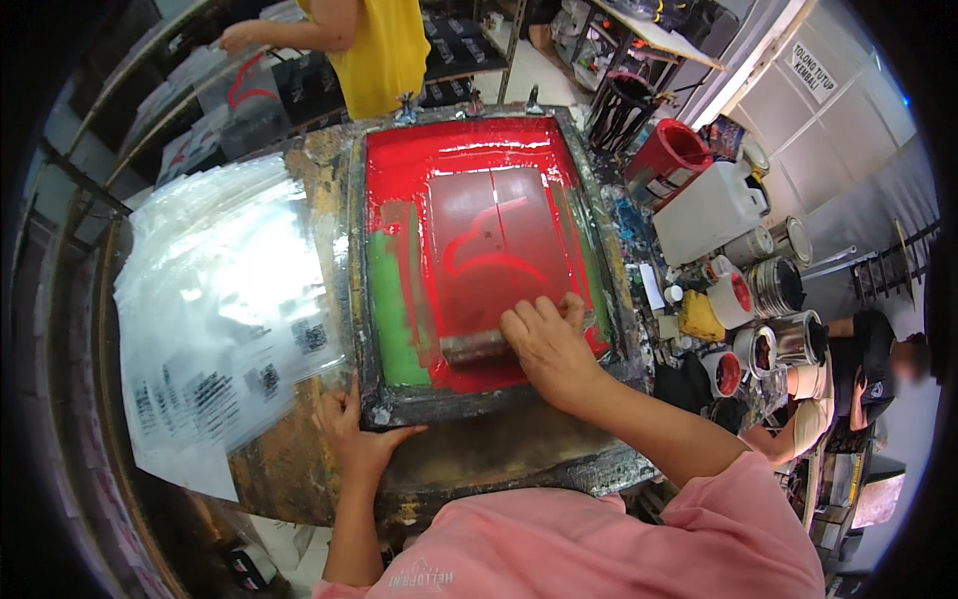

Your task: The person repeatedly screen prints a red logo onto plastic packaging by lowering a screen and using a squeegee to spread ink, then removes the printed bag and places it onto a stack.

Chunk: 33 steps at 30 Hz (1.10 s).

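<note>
A screen printing frame (pixel 399 407) lies on the worktable in front of me. Its mesh carries red ink (pixel 439 140) along the far side, with green areas at the left and right. A curved bright red shape shows in the darker middle. Near the frame's close side, my right hand (pixel 549 349) is closed over a squeegee (pixel 473 346) that lies across the inked mesh. The squeegee's right part is hidden under my fingers. My left hand (pixel 357 434) grips the frame's near left corner, thumb along the front edge and fingers at the side.
A stack of clear plastic sheets (pixel 215 299) covers the table's left. Ink tins (pixel 775 287), a white jerrycan (pixel 711 212), a red bucket (pixel 669 158) and a yellow sponge (pixel 702 313) crowd the right. A person in yellow (pixel 379 55) stands beyond the frame; another person (pixel 873 364) is at right.
</note>
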Motion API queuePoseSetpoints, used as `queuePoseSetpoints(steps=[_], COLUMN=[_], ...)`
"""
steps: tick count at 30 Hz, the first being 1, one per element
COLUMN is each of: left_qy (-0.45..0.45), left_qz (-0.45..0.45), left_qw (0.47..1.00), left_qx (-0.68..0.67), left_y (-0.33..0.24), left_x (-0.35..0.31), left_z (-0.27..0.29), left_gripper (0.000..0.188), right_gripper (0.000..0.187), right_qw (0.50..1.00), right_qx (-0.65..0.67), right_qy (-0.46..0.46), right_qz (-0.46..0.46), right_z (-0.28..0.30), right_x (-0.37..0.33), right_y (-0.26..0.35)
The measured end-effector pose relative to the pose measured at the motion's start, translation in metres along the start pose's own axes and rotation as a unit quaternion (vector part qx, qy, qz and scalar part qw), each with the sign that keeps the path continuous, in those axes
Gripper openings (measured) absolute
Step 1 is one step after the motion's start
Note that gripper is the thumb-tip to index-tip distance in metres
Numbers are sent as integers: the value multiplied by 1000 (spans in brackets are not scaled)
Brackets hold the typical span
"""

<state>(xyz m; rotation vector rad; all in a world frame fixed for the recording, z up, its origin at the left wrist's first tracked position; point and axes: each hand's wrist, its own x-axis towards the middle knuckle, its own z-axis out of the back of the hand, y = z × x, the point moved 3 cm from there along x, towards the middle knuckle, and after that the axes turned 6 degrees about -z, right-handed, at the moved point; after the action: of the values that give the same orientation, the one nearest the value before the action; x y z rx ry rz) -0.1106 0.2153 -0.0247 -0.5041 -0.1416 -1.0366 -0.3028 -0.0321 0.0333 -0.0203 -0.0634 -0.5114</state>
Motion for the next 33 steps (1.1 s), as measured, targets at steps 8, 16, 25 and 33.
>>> queuePoseSetpoints(steps=[8, 16, 25, 33], left_qy=[-1, -48, -91, -208], left_qz=[49, -5, 64, 20], left_qw=[996, 995, 957, 881], left_qx=[-75, -90, -267, -424], left_y=[-7, -10, -11, -25], left_x=[0, -4, -4, 155], left_z=[8, 10, 13, 11], left_gripper=[132, 134, 120, 65], right_gripper=[32, 38, 43, 51], right_qw=[988, 993, 997, 960], right_qx=[17, -28, 53, 30], right_qy=[-154, -113, -42, -277], right_qz=[-5, -16, -33, -26], right_z=[-22, -17, 58, 229], right_x=[205, 262, 23, 49], right_y=[-101, -129, -6, -26])
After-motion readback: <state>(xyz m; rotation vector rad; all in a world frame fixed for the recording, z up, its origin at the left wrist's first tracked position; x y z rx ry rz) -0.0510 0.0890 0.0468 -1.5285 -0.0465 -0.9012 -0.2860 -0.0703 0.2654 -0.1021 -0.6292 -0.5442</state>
